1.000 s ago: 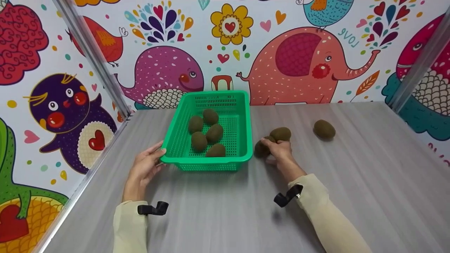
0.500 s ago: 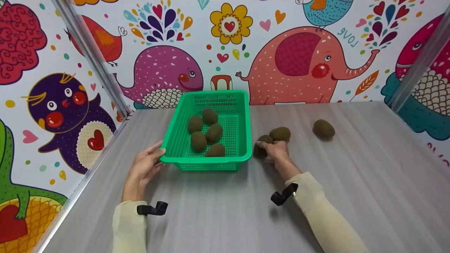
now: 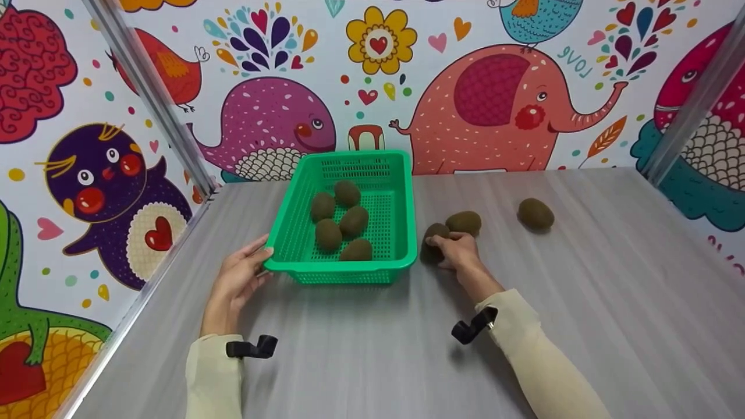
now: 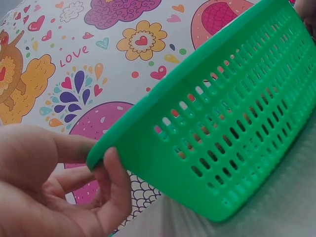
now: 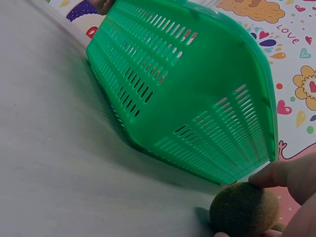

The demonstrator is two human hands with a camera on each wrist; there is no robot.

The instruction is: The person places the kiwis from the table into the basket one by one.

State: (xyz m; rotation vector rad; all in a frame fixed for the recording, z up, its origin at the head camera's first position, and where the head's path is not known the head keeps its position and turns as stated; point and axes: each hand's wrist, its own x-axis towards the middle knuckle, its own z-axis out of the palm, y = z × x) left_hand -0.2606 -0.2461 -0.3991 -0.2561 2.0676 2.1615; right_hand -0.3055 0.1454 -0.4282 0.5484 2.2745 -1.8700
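A green plastic basket [image 3: 340,265] stands on the table with several brown kiwis [image 3: 329,235] inside. At its near left corner my left hand [image 3: 237,283] pinches the rim, thumb on one side and fingers on the other, as the left wrist view shows. Just right of the basket, my right hand [image 3: 463,256] holds a kiwi [image 5: 242,210] between thumb and fingers. That kiwi appears low at the table, close beside the basket wall. Behind the right hand lies a second kiwi [image 3: 464,223], close to the held one.
Farther right a lone kiwi [image 3: 535,215] lies on the grey table [image 3: 361,349]. A wall [image 3: 372,105] printed with cartoon animals rises behind the basket, and another printed wall [image 3: 35,192] stands on the left. Metal posts [image 3: 154,96] run up at the corners.
My right hand has shifted slightly left around the kiwi, and its fingers have settled on it. The left hand and the basket stay about where they were.
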